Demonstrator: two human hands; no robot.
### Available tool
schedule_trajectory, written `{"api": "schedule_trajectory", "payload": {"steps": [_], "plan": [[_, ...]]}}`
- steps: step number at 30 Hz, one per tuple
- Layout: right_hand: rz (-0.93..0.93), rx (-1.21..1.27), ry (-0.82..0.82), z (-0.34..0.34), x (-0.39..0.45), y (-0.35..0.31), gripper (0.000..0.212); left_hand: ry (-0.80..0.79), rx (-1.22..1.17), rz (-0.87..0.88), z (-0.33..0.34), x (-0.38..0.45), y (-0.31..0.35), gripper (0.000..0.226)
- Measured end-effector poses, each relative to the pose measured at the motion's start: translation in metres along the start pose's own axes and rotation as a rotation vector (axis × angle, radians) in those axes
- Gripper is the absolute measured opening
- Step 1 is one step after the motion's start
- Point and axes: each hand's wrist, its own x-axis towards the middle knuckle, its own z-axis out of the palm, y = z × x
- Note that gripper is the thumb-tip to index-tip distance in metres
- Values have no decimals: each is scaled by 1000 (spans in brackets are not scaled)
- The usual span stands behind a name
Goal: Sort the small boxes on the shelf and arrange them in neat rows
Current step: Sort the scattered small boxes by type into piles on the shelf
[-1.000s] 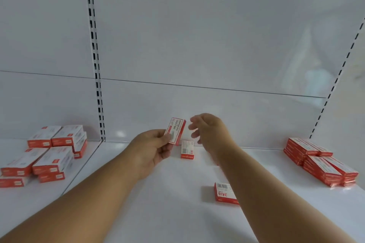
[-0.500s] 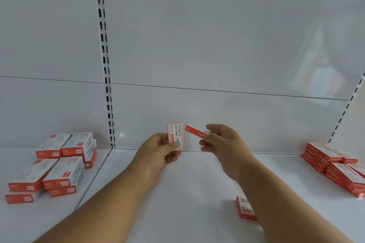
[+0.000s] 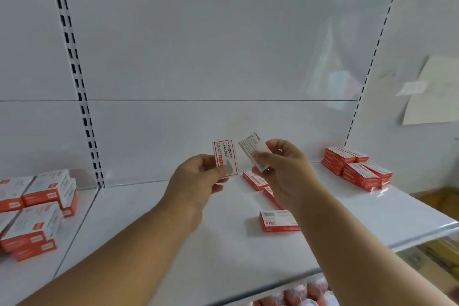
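My left hand holds a small red-and-white box upright, its printed face toward me. Right beside it, my right hand pinches a second small box, tilted with its white face showing. Both are lifted above the white shelf. On the shelf under my right hand lie a flat box, another box partly hidden by my wrist, and a nearer box with its barcode up.
A stack of red boxes sits at the back right of the shelf. Larger white-and-red boxes are piled on the neighbouring shelf section at left. A slotted upright divides the sections. The shelf's front edge runs lower right.
My right hand picked a box off the shelf and has turned it from edge-on to face-on beside the left hand's box. The view has shifted right, so more shelf boxes show.
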Motion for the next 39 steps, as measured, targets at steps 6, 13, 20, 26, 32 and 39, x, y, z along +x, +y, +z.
{"api": "schedule_trajectory", "payload": {"steps": [6, 13, 20, 26, 32, 39], "plan": [[159, 221, -132, -64, -9, -51, 17, -53, 59, -30, 70, 3, 11, 9], [128, 25, -110, -168, 34, -103, 15, -117, 93, -100, 181, 25, -9, 15], [-30, -779, 166, -262, 75, -139, 15, -171, 245, -174, 288, 44, -34, 12], [-113, -1303, 72, -295, 95, -130, 20, -98, 465, -162, 316, 54, -44, 18], [-154, -1577, 36, -299, 99, -128, 25, -71, 695, -110, 326, 55, -47, 24], [-216, -1594, 15, -301, 96, -130, 18, -36, 872, 37, 327, 49, -47, 17]]}}
